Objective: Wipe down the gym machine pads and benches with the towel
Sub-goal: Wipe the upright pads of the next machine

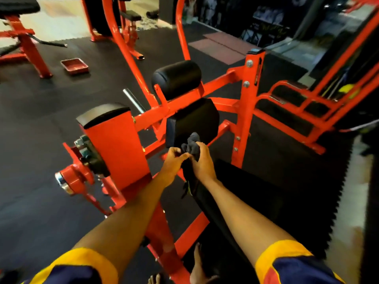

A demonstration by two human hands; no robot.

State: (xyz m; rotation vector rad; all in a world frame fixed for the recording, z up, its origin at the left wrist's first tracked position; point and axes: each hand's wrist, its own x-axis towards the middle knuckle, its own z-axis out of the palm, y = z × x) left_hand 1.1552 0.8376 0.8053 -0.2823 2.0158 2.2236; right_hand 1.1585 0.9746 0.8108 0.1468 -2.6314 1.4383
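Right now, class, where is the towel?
In the head view, centre frame: the towel is bunched between both hands, just before the square black pad.

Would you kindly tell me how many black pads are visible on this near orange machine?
3: a round roller pad at the top, a square pad below it, a flat pad at left. Others may be hidden.

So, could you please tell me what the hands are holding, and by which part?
Both hands, left and right, grip the dark towel by its bunched lower part.

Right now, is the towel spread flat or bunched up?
Bunched up: the towel sits crumpled between both hands, against the black pad.
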